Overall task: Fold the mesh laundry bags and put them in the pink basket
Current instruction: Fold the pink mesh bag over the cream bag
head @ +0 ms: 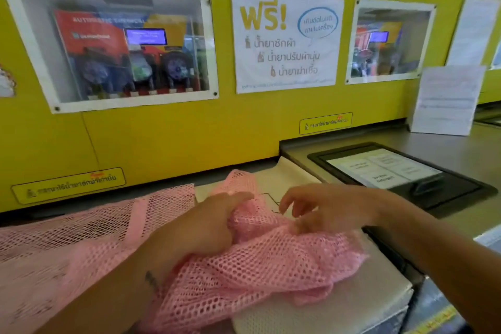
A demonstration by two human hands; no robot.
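Note:
A crumpled pink mesh laundry bag (257, 266) lies on a white padded surface (325, 309) in front of me. My left hand (206, 228) presses down on the bag's middle, its fingers bunching the mesh. My right hand (320, 206) hovers over the bag's far right edge with its fingers spread and curled, touching or just above the mesh. More pink mesh (67, 238) spreads flat to the left, partly under my left forearm. No pink basket is in view.
A yellow wall (162, 138) with posters and framed windows stands close behind the work surface. To the right a grey machine top carries a black-framed panel (406, 176) with labels. A white paper sheet (447, 100) leans at the far right.

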